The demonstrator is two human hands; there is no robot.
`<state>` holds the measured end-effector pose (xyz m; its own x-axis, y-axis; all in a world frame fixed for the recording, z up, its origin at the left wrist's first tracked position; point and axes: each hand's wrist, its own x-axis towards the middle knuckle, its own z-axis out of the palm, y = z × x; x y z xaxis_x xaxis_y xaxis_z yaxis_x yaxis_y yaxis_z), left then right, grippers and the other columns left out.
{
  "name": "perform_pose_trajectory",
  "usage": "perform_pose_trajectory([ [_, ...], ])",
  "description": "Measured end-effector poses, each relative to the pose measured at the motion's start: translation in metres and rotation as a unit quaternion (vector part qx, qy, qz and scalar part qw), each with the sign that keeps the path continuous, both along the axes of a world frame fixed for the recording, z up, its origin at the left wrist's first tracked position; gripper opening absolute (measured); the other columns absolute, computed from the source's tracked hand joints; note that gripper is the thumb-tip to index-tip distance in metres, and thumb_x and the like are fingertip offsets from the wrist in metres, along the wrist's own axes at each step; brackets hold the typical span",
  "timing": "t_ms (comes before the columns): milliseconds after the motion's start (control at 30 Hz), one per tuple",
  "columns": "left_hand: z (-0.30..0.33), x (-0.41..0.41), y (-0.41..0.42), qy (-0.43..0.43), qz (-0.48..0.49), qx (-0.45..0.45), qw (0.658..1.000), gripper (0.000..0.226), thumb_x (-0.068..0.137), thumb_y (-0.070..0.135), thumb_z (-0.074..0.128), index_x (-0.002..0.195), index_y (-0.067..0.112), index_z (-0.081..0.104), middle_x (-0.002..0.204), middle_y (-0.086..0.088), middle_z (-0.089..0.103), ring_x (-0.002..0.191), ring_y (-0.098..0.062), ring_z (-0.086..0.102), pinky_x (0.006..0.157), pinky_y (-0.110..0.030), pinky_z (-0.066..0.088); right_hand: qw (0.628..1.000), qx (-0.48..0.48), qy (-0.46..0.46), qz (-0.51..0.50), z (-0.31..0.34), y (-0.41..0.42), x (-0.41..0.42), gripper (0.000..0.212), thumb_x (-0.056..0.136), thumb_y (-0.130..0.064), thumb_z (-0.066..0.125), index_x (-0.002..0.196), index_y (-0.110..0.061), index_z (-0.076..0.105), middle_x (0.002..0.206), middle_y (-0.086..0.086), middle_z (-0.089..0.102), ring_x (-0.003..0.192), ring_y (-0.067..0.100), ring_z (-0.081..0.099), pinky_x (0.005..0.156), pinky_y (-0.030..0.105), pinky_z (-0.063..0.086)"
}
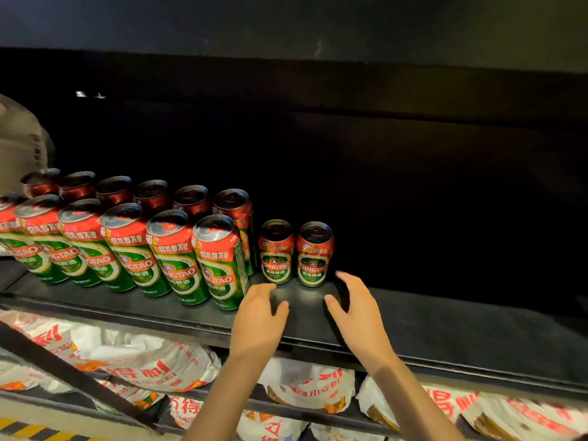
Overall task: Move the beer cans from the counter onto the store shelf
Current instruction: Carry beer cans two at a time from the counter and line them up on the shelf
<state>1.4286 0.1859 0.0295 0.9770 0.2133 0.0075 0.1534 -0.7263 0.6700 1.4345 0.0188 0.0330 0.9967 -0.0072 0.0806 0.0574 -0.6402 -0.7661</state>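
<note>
While two short Tsingtao beer cans (294, 252) stand upright side by side on the dark store shelf (429, 319), the left hand (259, 316) and right hand (356, 308) hover just before them, fingers loosely spread, holding nothing. Tall Tsingtao cans (171, 249) fill two rows to the left.

The back row of tall cans (152, 194) was half hidden; the leftmost can (6, 230) and white bags (143, 364) were cropped.
</note>
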Motion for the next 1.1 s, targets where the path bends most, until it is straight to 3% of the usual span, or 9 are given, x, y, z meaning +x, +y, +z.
perform_pose_trajectory([
  [100, 0.009, -0.006, 0.009, 0.011, -0.096, 0.026, 0.995, 0.039, 0.094, 0.03, 0.052, 0.13, 0.017, 0.051, 0.131, 0.002, 0.054, 0.119, -0.015, 0.05, 0.095, -0.025, 0.037, 0.998, -0.062, 0.001, 0.009, 0.005, -0.026, -0.031, 0.032, 0.097, -0.028, 0.05, 0.128, -0.026, 0.054, 0.129, -0.014, 0.055, 0.125, 0.008, 0.047, 0.114, 0.029, 0.029],
  [167, 0.014, -0.011, 0.009, 0.011, -0.155, 0.023, 0.988, 0.037, 0.093, 0.03, 0.053, 0.128, 0.018, 0.054, 0.129, 0.003, 0.057, 0.118, -0.014, 0.051, 0.095, -0.025, 0.037, 0.996, -0.088, 0.0, -0.013, 0.007, -0.043, -0.054, 0.029, 0.096, -0.028, 0.05, 0.124, -0.025, 0.057, 0.123, -0.016, 0.057, 0.117, 0.006, 0.051, 0.11, 0.033, 0.035],
  [300, 0.023, -0.025, -0.009, 0.014, -0.278, 0.009, 0.961, 0.035, 0.093, 0.03, 0.053, 0.128, 0.024, 0.053, 0.126, 0.011, 0.055, 0.117, -0.009, 0.051, 0.096, -0.024, 0.038, 0.988, -0.099, 0.021, -0.118, 0.01, -0.067, -0.117, 0.027, 0.096, -0.028, 0.051, 0.122, -0.026, 0.057, 0.119, -0.015, 0.057, 0.09, -0.005, 0.05, 0.083, 0.012, 0.04],
  [433, 0.023, -0.049, -0.048, 0.029, -0.407, -0.035, 0.912, 0.029, 0.091, 0.026, 0.056, 0.12, 0.029, 0.056, 0.114, 0.017, 0.056, 0.111, -0.006, 0.054, 0.089, -0.02, 0.04, 0.961, -0.079, 0.047, -0.262, -0.003, -0.076, -0.204, 0.027, 0.094, -0.028, 0.054, 0.121, -0.025, 0.058, 0.11, -0.015, 0.057, 0.094, 0.003, 0.053, 0.074, 0.011, 0.036],
  [533, 0.012, -0.081, -0.086, 0.097, -0.489, -0.104, 0.86, 0.021, 0.09, 0.017, 0.059, 0.107, 0.03, 0.06, 0.108, 0.013, 0.062, 0.106, -0.009, 0.058, 0.082, -0.016, 0.042, 0.922, -0.056, 0.088, -0.372, -0.012, -0.071, -0.282, 0.028, 0.095, -0.03, 0.054, 0.122, -0.029, 0.056, 0.118, -0.018, 0.055, 0.079, -0.011, 0.051, 0.07, 0.005, 0.034],
  [667, 0.01, -0.149, -0.13, 0.215, -0.575, -0.169, 0.771, 0.022, 0.091, 0.003, 0.056, 0.108, 0.016, 0.058, 0.105, 0.004, 0.062, 0.097, -0.003, 0.057, 0.068, 0.003, 0.039, 0.845, -0.011, 0.114, -0.522, -0.019, -0.046, -0.388, 0.022, 0.093, -0.033, 0.056, 0.114, -0.038, 0.054, 0.119, -0.022, 0.055, 0.082, -0.009, 0.051, 0.079, 0.016, 0.037],
  [767, 0.01, -0.207, -0.151, 0.246, -0.64, -0.159, 0.711, 0.024, 0.091, 0.002, 0.053, 0.114, 0.01, 0.057, 0.107, 0.001, 0.06, 0.09, 0.005, 0.053, 0.068, 0.002, 0.042, 0.788, 0.021, 0.104, -0.607, -0.02, -0.019, -0.46, 0.022, 0.092, -0.03, 0.058, 0.102, -0.048, 0.05, 0.11, -0.031, 0.053, 0.103, -0.005, 0.054, 0.079, 0.011, 0.038],
  [933, 0.012, -0.306, -0.163, 0.256, -0.724, -0.138, 0.626, 0.022, 0.089, 0.005, 0.059, 0.107, 0.019, 0.058, 0.102, 0.008, 0.063, 0.096, 0.0, 0.058, 0.082, -0.011, 0.047, 0.7, 0.07, 0.048, -0.709, -0.02, 0.025, -0.56, 0.021, 0.09, -0.023, 0.061, 0.104, -0.038, 0.06, 0.109, -0.022, 0.063, 0.106, -0.016, 0.05, 0.08, 0.001, 0.037],
  [1100, 0.016, -0.421, -0.165, 0.236, -0.788, -0.123, 0.555, 0.022, 0.088, 0.006, 0.06, 0.105, 0.019, 0.061, 0.102, 0.002, 0.066, 0.095, -0.002, 0.06, 0.077, -0.008, 0.044, 0.647, 0.096, 0.028, -0.756, -0.02, 0.07, -0.661, 0.023, 0.093, -0.028, 0.058, 0.115, -0.034, 0.059, 0.114, -0.027, 0.058, 0.11, -0.021, 0.045, 0.084, -0.002, 0.033],
])
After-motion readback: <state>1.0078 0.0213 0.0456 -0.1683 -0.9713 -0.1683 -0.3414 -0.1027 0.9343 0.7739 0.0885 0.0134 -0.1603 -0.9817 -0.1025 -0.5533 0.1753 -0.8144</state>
